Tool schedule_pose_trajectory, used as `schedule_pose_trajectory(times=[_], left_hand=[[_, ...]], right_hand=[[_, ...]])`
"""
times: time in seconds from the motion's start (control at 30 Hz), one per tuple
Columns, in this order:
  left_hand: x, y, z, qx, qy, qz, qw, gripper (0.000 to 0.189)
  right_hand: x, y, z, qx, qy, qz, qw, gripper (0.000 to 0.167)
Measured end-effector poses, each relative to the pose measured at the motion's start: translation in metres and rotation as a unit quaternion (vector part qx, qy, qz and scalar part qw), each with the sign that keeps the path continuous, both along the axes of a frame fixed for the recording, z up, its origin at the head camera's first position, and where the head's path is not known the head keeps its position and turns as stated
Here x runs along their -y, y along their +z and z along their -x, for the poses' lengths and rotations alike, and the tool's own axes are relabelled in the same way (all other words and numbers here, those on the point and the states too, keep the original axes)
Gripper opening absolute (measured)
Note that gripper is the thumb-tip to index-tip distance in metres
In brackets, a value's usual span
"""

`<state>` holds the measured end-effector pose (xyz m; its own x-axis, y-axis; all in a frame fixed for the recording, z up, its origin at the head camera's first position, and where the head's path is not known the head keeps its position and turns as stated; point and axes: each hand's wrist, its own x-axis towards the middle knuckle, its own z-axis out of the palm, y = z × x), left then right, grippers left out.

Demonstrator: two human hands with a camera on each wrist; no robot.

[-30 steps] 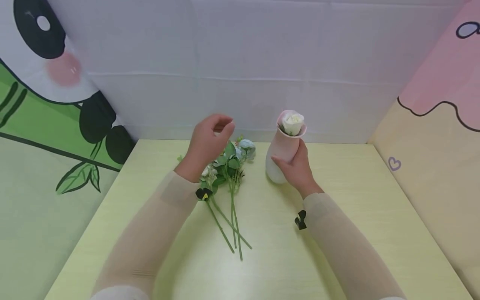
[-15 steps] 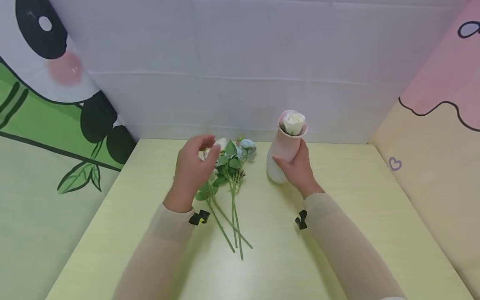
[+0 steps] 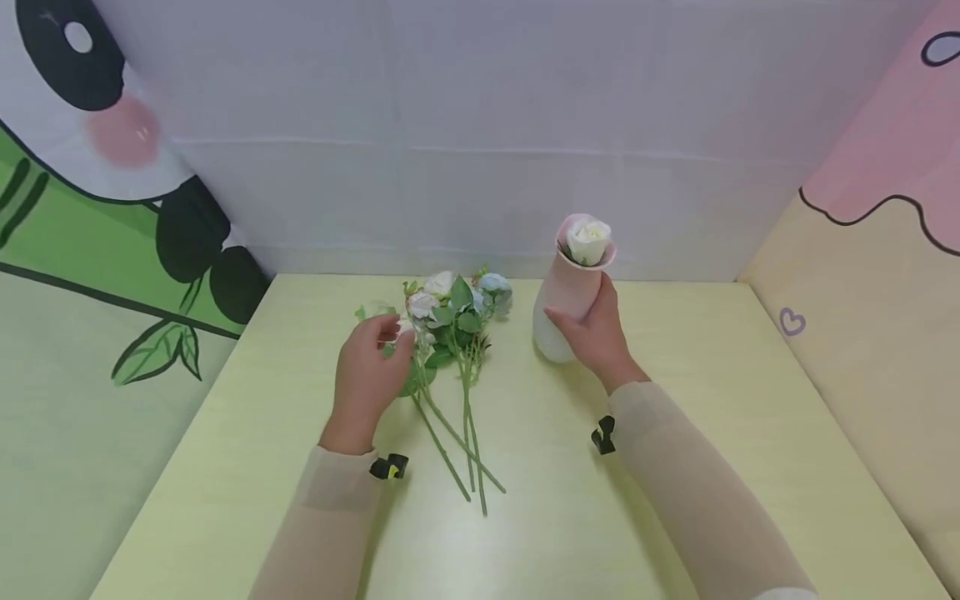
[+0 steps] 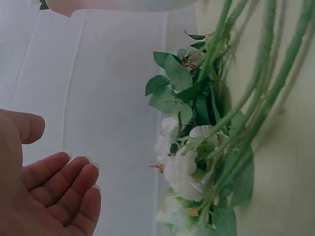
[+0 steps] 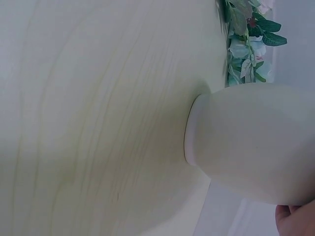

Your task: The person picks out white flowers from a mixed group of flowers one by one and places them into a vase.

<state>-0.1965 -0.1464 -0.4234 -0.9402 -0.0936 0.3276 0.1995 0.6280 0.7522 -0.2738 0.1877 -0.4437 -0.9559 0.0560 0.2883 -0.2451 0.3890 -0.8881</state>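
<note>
My right hand (image 3: 597,337) grips a pink-and-white vase (image 3: 561,304) around its side, near the back of the table. A white rose (image 3: 588,242) stands in the vase, its bloom at the flared mouth. My left hand (image 3: 369,371) hovers at the left of a loose bunch of artificial flowers (image 3: 459,321), its fingers loosely bent and nothing between them. In the left wrist view, air shows between the fingers (image 4: 61,191) and the white blooms (image 4: 182,169). The bunch has white and pale blue heads, green leaves and long stems (image 3: 472,450) pointing toward me.
The flowers lie on a pale yellow wooden table (image 3: 720,400). Behind its far edge hangs a white cloth (image 3: 480,125). Printed cartoon panels stand at the left (image 3: 135,217) and right (image 3: 870,250) sides.
My left hand has drawn back toward me and to the left, lowering from above the flowers to beside them. The right hand keeps its grip on the vase.
</note>
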Motion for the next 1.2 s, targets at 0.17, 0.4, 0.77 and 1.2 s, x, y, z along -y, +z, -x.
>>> schedule_pose_trajectory(times=[0.17, 0.4, 0.77, 1.2], left_hand=[[0.008, -0.017, 0.002, 0.022, 0.001, 0.0, 0.9998, 0.05], [0.007, -0.028, 0.004, 0.078, -0.011, 0.035, 0.9963, 0.045], [0.001, -0.043, 0.003, 0.158, 0.001, 0.088, 0.9835, 0.046], [-0.007, -0.05, 0.003, 0.265, 0.014, 0.111, 0.9578, 0.033]], right_hand=[[0.002, 0.001, 0.001, 0.008, -0.007, -0.003, 0.9999, 0.095], [0.004, 0.003, -0.002, 0.016, -0.003, -0.001, 0.9999, 0.095], [0.002, 0.002, -0.002, 0.021, -0.011, -0.012, 0.9997, 0.097], [0.003, 0.002, -0.002, 0.016, -0.007, 0.002, 0.9998, 0.094]])
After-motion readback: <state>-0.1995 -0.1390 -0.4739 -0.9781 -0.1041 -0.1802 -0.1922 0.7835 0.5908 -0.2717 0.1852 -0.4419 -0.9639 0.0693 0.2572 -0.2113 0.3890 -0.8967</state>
